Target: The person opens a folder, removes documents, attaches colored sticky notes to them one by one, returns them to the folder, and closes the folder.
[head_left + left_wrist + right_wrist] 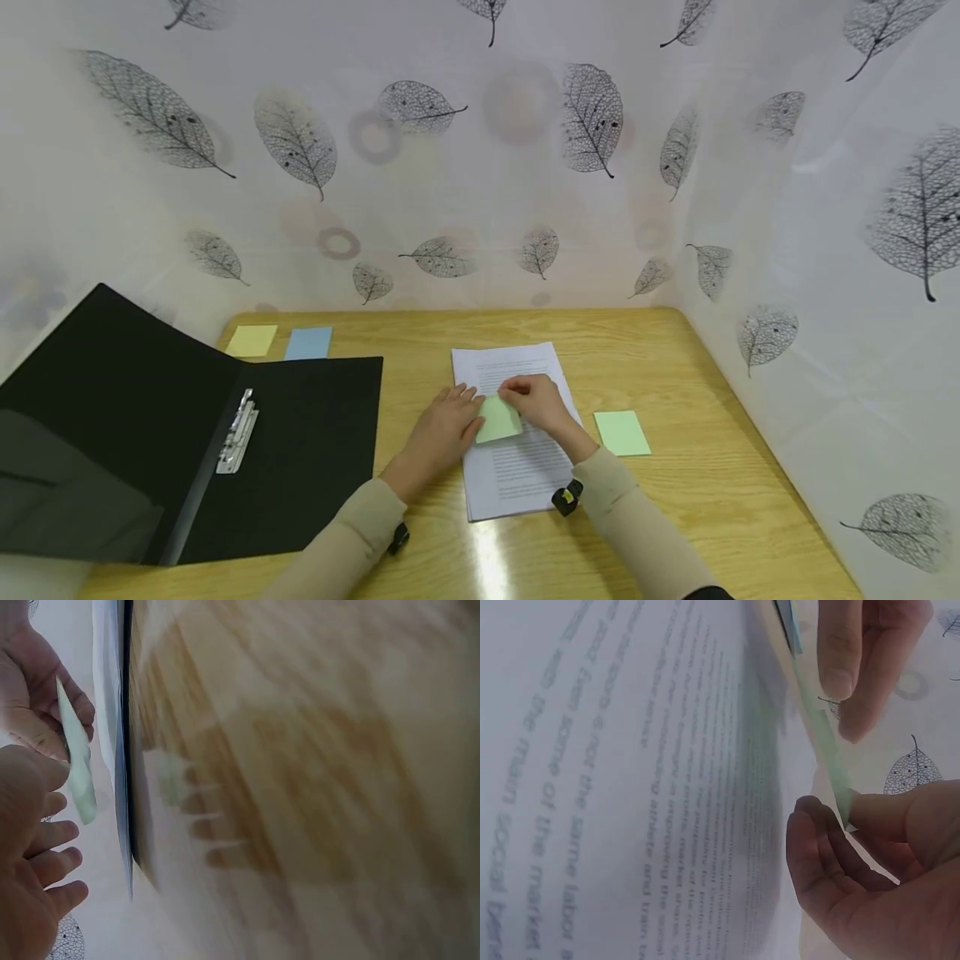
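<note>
A light green sticky note (498,421) is held over a stack of printed sheets (517,477) at the middle of the table. My right hand (542,404) pinches its upper right corner between thumb and fingertips. In the right wrist view the note (829,754) appears nearly edge-on, raised from the page. My left hand (445,427) is at the note's left side, fingers loosely extended, the thumb right at its edge. In the left wrist view the note (77,761) slants between both hands.
An open black folder (315,450) with a metal clip (238,433) occupies the left side. Behind it lie a yellow sticky pad (252,341) and a blue one (308,342). A green sticky pad (622,433) sits right of the sheets. Leaf-patterned curtains (480,167) border the table.
</note>
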`<state>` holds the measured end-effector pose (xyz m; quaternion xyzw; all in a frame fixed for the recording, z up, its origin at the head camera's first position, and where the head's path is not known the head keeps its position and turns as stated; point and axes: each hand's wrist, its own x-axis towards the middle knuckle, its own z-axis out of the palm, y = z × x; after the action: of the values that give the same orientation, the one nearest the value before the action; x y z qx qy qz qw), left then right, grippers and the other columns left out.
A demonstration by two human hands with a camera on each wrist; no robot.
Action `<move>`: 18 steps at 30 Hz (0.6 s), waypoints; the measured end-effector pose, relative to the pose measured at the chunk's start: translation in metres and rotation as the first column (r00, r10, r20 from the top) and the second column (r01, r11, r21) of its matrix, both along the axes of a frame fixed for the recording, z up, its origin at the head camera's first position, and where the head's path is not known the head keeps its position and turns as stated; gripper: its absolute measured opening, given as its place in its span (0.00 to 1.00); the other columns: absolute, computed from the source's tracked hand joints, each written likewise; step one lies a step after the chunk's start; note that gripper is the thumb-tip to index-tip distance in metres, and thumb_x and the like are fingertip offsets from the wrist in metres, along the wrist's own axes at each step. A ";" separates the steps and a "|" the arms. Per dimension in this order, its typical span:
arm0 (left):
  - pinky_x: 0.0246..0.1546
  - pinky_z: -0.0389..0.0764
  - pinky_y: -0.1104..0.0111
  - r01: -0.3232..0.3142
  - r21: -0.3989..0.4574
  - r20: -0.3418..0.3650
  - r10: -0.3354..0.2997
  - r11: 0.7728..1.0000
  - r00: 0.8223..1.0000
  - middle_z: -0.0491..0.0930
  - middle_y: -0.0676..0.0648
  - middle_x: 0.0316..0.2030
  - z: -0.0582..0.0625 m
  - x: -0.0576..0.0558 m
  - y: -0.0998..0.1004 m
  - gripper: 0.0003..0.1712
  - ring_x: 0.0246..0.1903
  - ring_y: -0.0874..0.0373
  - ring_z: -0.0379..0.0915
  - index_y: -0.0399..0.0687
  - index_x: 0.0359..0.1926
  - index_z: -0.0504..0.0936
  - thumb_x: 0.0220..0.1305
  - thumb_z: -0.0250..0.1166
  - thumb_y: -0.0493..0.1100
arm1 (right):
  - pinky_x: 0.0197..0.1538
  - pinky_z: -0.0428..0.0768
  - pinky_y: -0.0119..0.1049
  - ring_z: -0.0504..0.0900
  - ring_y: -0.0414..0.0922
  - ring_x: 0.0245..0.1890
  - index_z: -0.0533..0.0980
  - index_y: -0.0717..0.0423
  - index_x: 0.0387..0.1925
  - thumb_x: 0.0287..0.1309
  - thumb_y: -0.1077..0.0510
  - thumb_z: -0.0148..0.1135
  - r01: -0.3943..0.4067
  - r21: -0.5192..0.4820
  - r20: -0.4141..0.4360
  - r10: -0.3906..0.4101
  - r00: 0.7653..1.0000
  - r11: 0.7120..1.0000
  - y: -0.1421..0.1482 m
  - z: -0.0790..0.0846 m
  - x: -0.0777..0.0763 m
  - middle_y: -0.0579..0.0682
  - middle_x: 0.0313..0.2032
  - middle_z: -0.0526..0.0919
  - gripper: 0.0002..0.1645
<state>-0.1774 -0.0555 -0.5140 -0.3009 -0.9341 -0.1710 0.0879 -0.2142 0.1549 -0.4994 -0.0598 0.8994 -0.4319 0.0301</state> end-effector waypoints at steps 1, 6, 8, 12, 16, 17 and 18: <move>0.72 0.73 0.45 0.006 -0.006 -0.004 -0.006 1.000 1.000 0.82 0.37 0.65 0.000 0.000 0.000 0.24 0.69 0.40 0.76 0.38 0.66 0.82 0.78 0.63 0.48 | 0.38 0.81 0.33 0.86 0.42 0.37 0.90 0.58 0.42 0.69 0.59 0.69 0.004 0.005 0.002 -0.004 1.000 1.000 0.000 -0.002 0.000 0.55 0.40 0.93 0.08; 0.73 0.72 0.44 0.005 -0.075 0.091 0.002 0.997 0.996 0.80 0.36 0.67 0.001 0.000 0.003 0.29 0.70 0.38 0.74 0.36 0.69 0.78 0.78 0.62 0.51 | 0.42 0.85 0.37 0.89 0.48 0.41 0.90 0.59 0.42 0.69 0.59 0.69 0.006 0.035 0.011 -0.006 1.000 0.999 0.000 -0.010 -0.001 0.56 0.42 0.93 0.08; 0.74 0.71 0.44 0.000 -0.119 0.138 0.017 0.993 0.990 0.78 0.35 0.68 0.001 -0.001 0.004 0.31 0.71 0.37 0.72 0.36 0.70 0.77 0.79 0.61 0.53 | 0.43 0.85 0.39 0.90 0.50 0.43 0.90 0.59 0.42 0.69 0.59 0.69 0.002 0.044 0.007 -0.002 1.000 0.999 -0.001 -0.011 -0.002 0.57 0.42 0.93 0.08; 0.75 0.68 0.43 -0.007 -0.186 0.196 0.044 0.983 0.980 0.74 0.34 0.71 -0.003 -0.003 0.005 0.33 0.74 0.36 0.67 0.38 0.73 0.74 0.79 0.59 0.56 | 0.42 0.85 0.40 0.90 0.51 0.42 0.90 0.60 0.41 0.69 0.60 0.69 0.002 0.052 0.001 -0.002 1.000 0.999 -0.002 -0.014 -0.001 0.57 0.42 0.93 0.08; 0.75 0.67 0.42 -0.008 -0.208 0.219 0.055 0.978 0.974 0.72 0.32 0.72 -0.005 -0.002 0.005 0.34 0.75 0.35 0.66 0.38 0.73 0.74 0.79 0.60 0.57 | 0.41 0.85 0.37 0.89 0.50 0.41 0.90 0.59 0.41 0.68 0.60 0.69 0.008 0.049 0.018 -0.009 1.000 0.999 -0.002 -0.015 -0.003 0.57 0.42 0.92 0.08; 0.75 0.67 0.41 -0.008 -0.212 0.226 0.057 0.977 0.973 0.71 0.32 0.73 -0.005 -0.002 0.005 0.35 0.75 0.35 0.65 0.38 0.73 0.74 0.79 0.60 0.57 | 0.41 0.85 0.37 0.89 0.50 0.41 0.90 0.59 0.41 0.68 0.60 0.69 0.007 0.053 0.017 -0.008 1.000 0.999 -0.002 -0.016 -0.003 0.57 0.42 0.92 0.08; 0.75 0.67 0.41 -0.009 -0.214 0.232 0.059 0.977 0.971 0.71 0.32 0.73 -0.005 -0.002 0.005 0.35 0.75 0.35 0.65 0.38 0.73 0.74 0.78 0.60 0.57 | 0.41 0.85 0.37 0.89 0.50 0.41 0.90 0.59 0.41 0.68 0.60 0.70 0.008 0.052 0.022 -0.010 1.000 0.999 -0.002 -0.015 -0.004 0.57 0.42 0.92 0.08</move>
<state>-0.1797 -0.0500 -0.5191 -0.2699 -0.9557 -0.1041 -0.0536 -0.2178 0.1528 -0.5147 -0.0501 0.9103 -0.4090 0.0396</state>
